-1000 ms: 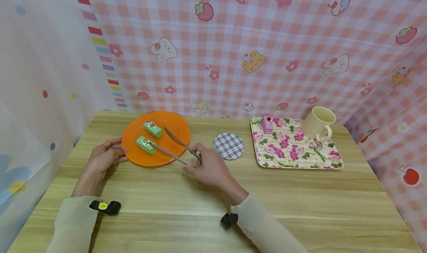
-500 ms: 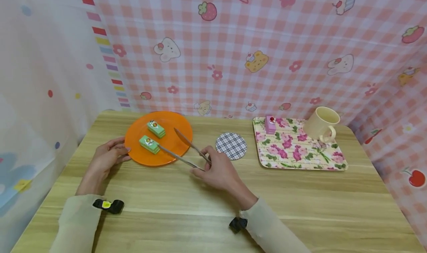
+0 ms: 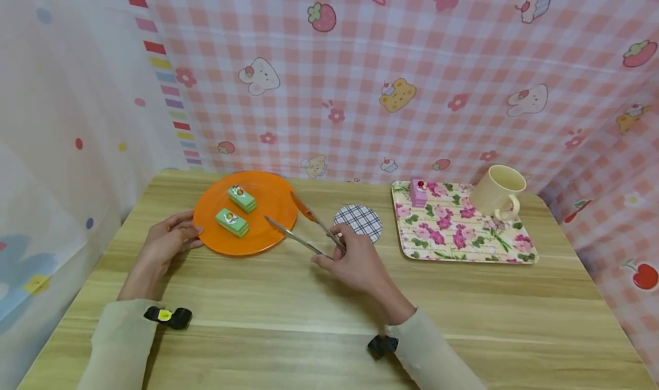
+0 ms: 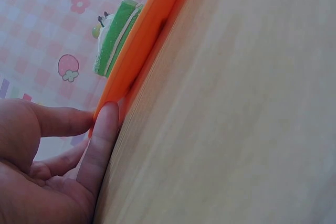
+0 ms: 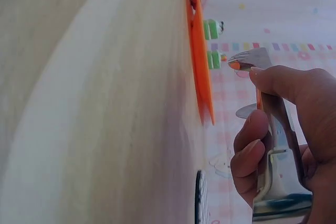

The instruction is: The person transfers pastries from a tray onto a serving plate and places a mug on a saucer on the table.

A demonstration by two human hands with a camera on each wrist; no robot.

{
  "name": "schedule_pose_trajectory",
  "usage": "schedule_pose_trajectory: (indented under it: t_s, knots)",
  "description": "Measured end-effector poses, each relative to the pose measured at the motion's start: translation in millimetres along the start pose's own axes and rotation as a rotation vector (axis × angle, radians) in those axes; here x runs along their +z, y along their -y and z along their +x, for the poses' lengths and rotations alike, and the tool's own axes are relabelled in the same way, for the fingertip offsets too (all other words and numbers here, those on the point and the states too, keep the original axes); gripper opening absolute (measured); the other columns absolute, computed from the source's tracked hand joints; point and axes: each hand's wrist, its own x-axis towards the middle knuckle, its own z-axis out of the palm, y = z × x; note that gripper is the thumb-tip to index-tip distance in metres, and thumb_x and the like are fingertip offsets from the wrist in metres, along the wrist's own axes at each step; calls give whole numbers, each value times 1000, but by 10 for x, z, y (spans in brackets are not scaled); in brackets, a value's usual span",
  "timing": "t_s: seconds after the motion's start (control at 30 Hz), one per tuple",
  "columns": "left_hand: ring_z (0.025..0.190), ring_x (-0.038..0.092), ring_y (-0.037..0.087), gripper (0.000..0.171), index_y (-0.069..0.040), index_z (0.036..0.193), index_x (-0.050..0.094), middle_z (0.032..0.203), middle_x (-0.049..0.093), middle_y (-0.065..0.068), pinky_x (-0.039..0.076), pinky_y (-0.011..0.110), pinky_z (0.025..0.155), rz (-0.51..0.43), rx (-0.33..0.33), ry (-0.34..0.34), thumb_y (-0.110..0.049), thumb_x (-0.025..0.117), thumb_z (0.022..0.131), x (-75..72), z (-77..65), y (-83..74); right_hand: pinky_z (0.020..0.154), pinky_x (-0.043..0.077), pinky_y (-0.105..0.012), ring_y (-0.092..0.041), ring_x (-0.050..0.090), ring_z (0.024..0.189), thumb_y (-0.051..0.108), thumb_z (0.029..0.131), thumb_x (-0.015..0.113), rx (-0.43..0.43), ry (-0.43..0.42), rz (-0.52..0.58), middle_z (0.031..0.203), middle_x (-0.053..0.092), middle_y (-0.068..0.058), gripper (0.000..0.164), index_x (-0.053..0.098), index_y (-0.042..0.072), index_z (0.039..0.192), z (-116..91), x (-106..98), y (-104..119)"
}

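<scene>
My left hand [image 3: 167, 240] pinches the left rim of the orange plate [image 3: 262, 238], with a finger and the thumb [image 4: 102, 137] on either side of the edge in the left wrist view. Two green toy cake slices [image 3: 233, 222] lie on the plate. Metal tongs [image 3: 304, 241] are in my right hand [image 3: 355, 259], their arms spread and nothing between the tips. Those tips hang over the plate's right part, apart from the cakes. In the right wrist view, fingers and thumb curl round the tongs [image 5: 278, 156].
A round checked coaster [image 3: 362, 221] lies right of the plate, partly behind my right hand. Farther right is a floral tray [image 3: 437, 254] bearing a pink toy cake slice [image 3: 419, 193] and a cream mug [image 3: 494, 192]. A checked cloth [image 3: 334, 64] hangs behind the wooden table [image 3: 278, 310].
My right hand has moved right with the tongs, away from the green cakes, and the tongs' arms stand apart. The left hand stays at the plate's rim. The view has shifted slightly.
</scene>
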Motion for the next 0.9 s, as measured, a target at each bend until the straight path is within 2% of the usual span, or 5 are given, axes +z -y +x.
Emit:
schedule_pose_trajectory:
  t_s: [0.37, 0.7, 0.9]
  knots:
    - [87, 68, 0, 69, -2, 162, 26, 105, 61, -9, 64, 22, 83, 7, -6, 5, -5, 60, 102, -8, -12, 0, 49, 49, -26, -14, 55, 54, 40, 83, 86, 48, -29, 19, 69, 64, 0, 59, 60, 10, 127, -39, -210, -105]
    - [86, 68, -1, 68, -1, 162, 27, 102, 63, -12, 64, 21, 83, 7, 3, 6, -5, 59, 102, -8, -10, 2, 50, 49, -25, -14, 57, 61, 40, 83, 86, 54, -97, -6, 74, 64, -2, 58, 61, 8, 125, -91, -415, -197]
    - [87, 68, -1, 67, -2, 162, 27, 103, 62, -11, 64, 21, 83, 14, -3, 6, -7, 59, 103, -5, -11, 2, 53, 48, -25, -15, 57, 65, 40, 84, 84, 97, -127, -16, 77, 65, -4, 59, 60, 8, 128, -118, -531, -288]
